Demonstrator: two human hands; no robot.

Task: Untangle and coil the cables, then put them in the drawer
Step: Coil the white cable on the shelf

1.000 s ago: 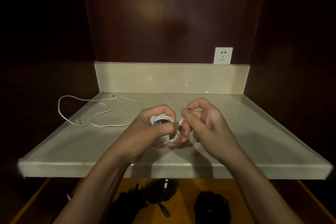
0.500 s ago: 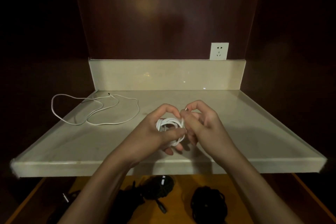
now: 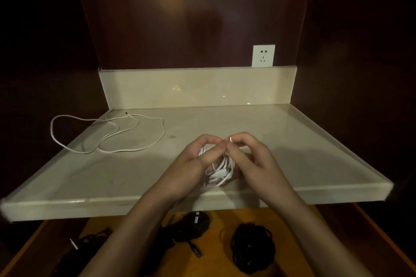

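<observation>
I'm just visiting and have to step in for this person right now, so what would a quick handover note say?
Left hand grips the white coiled cable above the counter.
Right hand pinches that cable's end at the top of the coil.
Done: three black coiled cables lie in the open drawer below.
Left: finish this coil and put it in the drawer, then coil the loose white cable on the counter's left, which partly hangs over the edge.
</observation>
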